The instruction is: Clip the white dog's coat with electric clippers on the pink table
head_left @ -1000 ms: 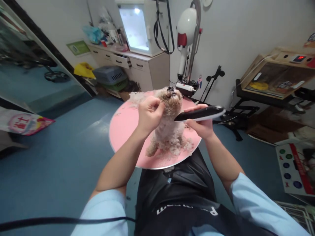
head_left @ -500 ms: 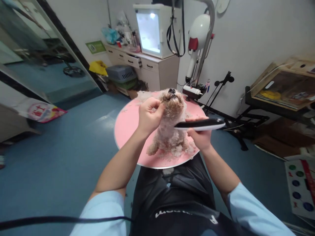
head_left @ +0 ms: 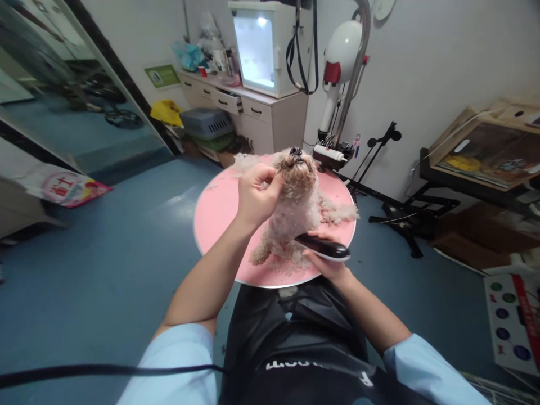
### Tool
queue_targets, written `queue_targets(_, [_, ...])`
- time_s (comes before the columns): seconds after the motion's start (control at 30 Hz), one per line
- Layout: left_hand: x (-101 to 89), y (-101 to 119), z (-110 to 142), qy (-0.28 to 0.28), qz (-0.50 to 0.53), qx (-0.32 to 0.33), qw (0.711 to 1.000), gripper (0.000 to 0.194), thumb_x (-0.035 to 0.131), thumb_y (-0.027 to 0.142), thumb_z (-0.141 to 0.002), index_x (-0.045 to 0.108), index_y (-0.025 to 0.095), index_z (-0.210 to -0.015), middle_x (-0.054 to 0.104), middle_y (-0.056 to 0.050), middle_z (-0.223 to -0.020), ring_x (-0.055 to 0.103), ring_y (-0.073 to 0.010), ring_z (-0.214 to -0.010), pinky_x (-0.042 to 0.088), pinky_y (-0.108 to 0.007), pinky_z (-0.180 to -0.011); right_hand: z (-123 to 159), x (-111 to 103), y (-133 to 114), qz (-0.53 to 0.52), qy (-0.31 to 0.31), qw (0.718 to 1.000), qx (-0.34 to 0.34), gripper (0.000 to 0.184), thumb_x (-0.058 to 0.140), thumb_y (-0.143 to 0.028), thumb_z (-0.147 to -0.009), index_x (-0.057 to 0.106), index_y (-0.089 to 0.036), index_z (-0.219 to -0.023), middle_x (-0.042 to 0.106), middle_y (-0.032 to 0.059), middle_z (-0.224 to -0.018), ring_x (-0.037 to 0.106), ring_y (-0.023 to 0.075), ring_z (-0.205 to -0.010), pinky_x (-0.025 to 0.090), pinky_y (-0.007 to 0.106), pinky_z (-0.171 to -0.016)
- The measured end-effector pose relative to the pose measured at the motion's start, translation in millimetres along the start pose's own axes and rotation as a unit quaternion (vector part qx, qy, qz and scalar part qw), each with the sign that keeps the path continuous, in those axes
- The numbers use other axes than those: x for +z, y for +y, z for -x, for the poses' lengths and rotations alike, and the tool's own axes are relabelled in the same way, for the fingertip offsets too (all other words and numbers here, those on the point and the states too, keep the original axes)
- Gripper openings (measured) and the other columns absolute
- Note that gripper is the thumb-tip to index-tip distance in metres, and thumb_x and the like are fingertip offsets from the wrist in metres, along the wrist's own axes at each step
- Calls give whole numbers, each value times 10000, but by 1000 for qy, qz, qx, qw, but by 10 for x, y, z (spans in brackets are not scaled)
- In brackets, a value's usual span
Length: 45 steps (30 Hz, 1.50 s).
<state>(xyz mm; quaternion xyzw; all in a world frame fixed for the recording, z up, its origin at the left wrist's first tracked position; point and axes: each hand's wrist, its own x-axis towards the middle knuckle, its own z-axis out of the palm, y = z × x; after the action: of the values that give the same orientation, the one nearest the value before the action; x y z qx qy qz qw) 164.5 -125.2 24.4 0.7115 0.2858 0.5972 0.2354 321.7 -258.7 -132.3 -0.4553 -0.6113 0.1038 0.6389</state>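
Note:
A curly, pale dog (head_left: 294,212) sits upright on a round pink grooming table (head_left: 219,216), its muzzle tipped up. Closed in a pinch, my left hand (head_left: 258,192) grips the dog's fur beside its muzzle. My right hand (head_left: 333,269) is wrapped round a black-and-white hair clipper (head_left: 325,246), whose tip is at the dog's lower chest by the front leg. Whether the blade touches the coat, I cannot tell. Cut fur (head_left: 337,211) lies on the table to the right of the dog, with more around its feet.
Behind the table rises a metal grooming arm (head_left: 353,73) with a hanging black loop (head_left: 301,67). A white bottle (head_left: 329,153) sits at the table's far edge. A black cable (head_left: 109,369) crosses at lower left. Drawers (head_left: 257,111) and a pet carrier (head_left: 206,124) stand at the back.
My right hand has lowered the clipper from the dog's upper chest to near its front leg, uncovering cut fur on the table. My left hand keeps its hold beside the muzzle.

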Motion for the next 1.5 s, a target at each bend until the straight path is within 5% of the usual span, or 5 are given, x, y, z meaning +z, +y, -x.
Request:
queue_targets(0.43, [-58,-9,84,31,11,-16,999,439,686,472,-814,477,199,-541,459,31,-532,418,-104,-532,363,-252,-520,141,27,96,29,-53,998,-27,427,776,-379,-782,473,-265,-1061,729,93,-1073,736,238,-975,608,415,-818])
queue_targets(0.6, [-66,-26,160,58,22,-43,997,478,696,528,-785,473,198,-521,461,26,-532,418,-109,-549,358,-253,-522,-669,-227,-221,-85,-17,996,-15,424,711,-486,-829,444,-297,-1099,728,46,-1054,725,229,-996,584,478,-918])
queue_targets(0.77, [-116,-105,233,102,22,-98,990,475,696,568,-767,506,197,-539,461,32,-529,406,-106,-537,358,-254,-526,-1286,-272,-264,-52,-146,988,-24,403,775,-478,-746,548,-272,-1007,734,43,-964,732,239,-922,615,436,-848])
queue_targets(1.3, [-235,-214,317,214,34,-109,970,476,716,572,-751,509,200,-538,453,43,-521,414,-97,-526,374,-244,-519,-1275,-172,-236,-16,-233,972,-7,253,757,-263,-691,618,-253,-902,726,13,-871,716,200,-743,609,333,-693])
queue_targets(1.5, [-69,-297,793,295,9,-192,936,412,625,551,-828,581,179,-656,573,8,-607,543,-128,-624,455,-241,-615,-928,-492,-69,18,-292,955,44,324,769,-251,-689,622,-236,-977,730,35,-888,710,199,-758,591,333,-713])
